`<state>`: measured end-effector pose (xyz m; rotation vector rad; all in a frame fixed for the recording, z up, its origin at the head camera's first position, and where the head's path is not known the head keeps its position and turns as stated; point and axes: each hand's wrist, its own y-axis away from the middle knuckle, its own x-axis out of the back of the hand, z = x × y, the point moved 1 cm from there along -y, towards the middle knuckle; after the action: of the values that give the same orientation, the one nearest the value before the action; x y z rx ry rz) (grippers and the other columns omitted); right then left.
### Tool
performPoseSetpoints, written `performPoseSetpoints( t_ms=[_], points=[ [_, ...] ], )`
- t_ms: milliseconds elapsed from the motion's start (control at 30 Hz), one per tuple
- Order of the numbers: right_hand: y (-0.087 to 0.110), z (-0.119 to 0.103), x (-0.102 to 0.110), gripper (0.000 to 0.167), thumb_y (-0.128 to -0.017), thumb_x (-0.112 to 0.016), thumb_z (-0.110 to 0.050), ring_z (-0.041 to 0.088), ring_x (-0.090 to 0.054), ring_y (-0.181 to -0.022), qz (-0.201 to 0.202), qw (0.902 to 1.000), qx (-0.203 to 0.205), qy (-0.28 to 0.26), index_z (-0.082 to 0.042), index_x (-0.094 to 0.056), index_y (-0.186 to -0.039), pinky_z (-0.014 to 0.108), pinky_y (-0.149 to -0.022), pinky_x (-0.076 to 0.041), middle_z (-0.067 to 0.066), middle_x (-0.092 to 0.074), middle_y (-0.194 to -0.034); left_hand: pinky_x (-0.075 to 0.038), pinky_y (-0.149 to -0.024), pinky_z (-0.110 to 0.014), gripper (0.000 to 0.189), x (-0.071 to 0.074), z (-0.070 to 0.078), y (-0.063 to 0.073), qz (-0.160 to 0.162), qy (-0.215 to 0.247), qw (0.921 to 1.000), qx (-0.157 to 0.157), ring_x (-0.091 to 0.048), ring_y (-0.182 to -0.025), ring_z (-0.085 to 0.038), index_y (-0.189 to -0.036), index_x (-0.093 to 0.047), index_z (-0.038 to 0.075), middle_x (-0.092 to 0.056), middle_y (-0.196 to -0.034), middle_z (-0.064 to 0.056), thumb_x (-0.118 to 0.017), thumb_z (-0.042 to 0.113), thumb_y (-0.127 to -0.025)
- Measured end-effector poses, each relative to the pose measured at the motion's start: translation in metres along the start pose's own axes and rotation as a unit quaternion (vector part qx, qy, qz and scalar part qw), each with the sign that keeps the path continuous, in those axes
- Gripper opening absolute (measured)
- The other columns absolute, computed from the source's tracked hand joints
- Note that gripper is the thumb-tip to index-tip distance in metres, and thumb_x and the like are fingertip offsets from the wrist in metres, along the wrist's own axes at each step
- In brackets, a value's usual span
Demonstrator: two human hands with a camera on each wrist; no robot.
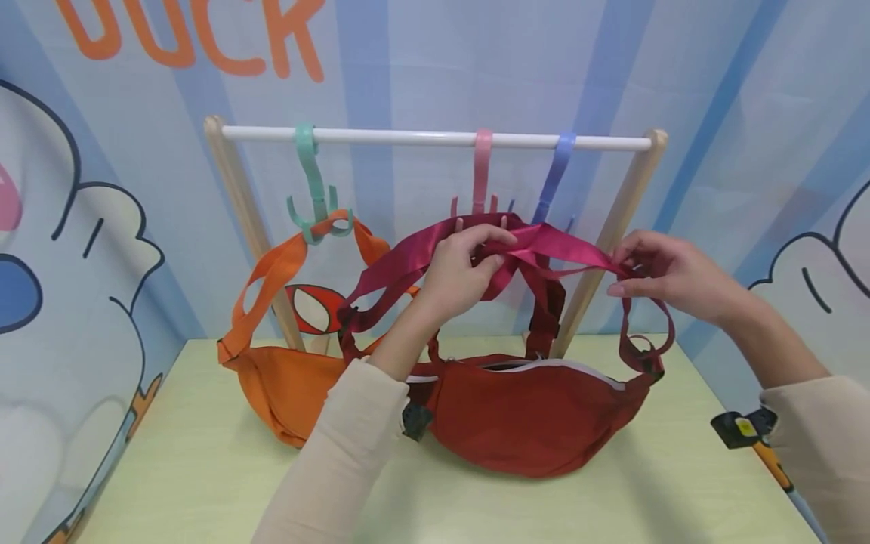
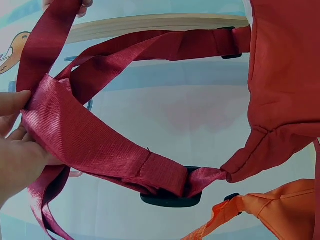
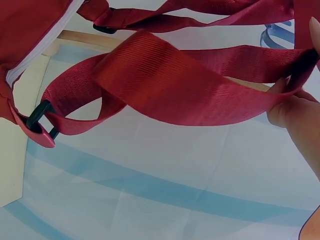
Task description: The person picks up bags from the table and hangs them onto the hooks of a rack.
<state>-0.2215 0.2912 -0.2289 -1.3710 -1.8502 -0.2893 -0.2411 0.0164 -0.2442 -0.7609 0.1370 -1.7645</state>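
Note:
A dark red waist bag (image 1: 537,415) with a white zip is at the table's middle, its crimson strap (image 1: 408,261) raised above it. My left hand (image 1: 462,268) pinches the strap just below the pink hook (image 1: 481,174), whose front prong tips show against the webbing. Farther right, my right hand (image 1: 669,276) pinches another stretch of it between thumb and fingers. The strap (image 3: 165,85) runs twisted from that hand to a black buckle (image 3: 40,117) in the right wrist view. Behind my left forearm, red fabric with a white zip partly shows; whether it is a second bag I cannot tell.
An orange bag (image 1: 292,385) hangs by its strap from a green hook (image 1: 313,174) on the left. The white rail (image 1: 394,137) on wooden posts also carries a blue hook (image 1: 557,170). Beneath is a pale table (image 1: 177,476); a printed curtain stands behind.

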Motion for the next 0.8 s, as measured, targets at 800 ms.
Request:
performPoseSetpoints(
  t_ms=[800],
  points=[
    [0.002, -0.014, 0.007, 0.024, -0.089, -0.059, -0.011, 0.011, -0.059, -0.078, 0.069, 0.9959, -0.028, 0.051, -0.004, -0.059, -0.113, 0.015, -0.069, -0.045, 0.0, -0.063, -0.087, -0.045, -0.077, -0.026, 0.024, -0.007, 0.006, -0.002, -0.012, -0.039, 0.9991, -0.01, -0.055, -0.09, -0.015, -0.113, -0.061, 0.008, -0.061, -0.107, -0.005, -0.058, 0.01, -0.089]
  ],
)
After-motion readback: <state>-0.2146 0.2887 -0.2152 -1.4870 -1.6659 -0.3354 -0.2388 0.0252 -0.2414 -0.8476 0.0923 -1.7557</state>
